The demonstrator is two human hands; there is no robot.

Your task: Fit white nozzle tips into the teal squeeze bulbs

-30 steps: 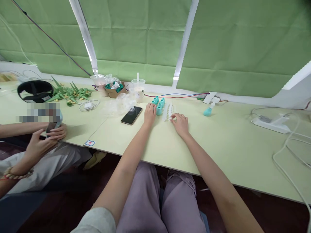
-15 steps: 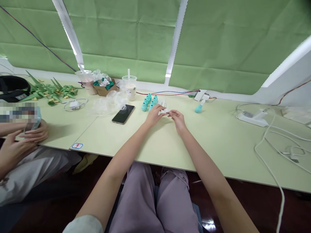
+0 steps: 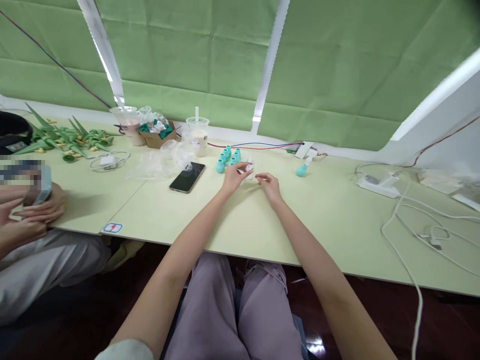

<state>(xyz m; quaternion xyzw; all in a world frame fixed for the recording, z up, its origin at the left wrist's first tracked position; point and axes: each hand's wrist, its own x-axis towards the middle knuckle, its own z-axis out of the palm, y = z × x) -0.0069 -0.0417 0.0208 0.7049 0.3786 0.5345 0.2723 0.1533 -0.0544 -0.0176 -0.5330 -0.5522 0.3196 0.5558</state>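
Observation:
Between the thumb and fingers of my left hand (image 3: 234, 179) is a small white plastic piece (image 3: 249, 167) with a round end. My right hand (image 3: 270, 188) is just to the right, a small gap apart, its thumb and fingertips drawn together; anything in them is too small to make out. Other whitish pieces behind the fingers are partly hidden. Beyond my left hand stand several teal bulb-shaped pieces (image 3: 220, 166) with open tops, in two rows. A teal bulb with a white top (image 3: 302, 170) sits apart, farther right.
A phone (image 3: 187, 178) and a crumpled plastic bag (image 3: 157, 162) lie left of my hands. Behind are drink cups (image 3: 198, 142) and a small carton (image 3: 159, 138). A power strip (image 3: 377, 186) and cables lie right. A co-worker's hands (image 3: 41, 212) hold a phone at far left.
My hands have drawn apart; before, both were at the white piece. My left hand keeps it, now turned with its round end showing. The camera view has shifted slightly.

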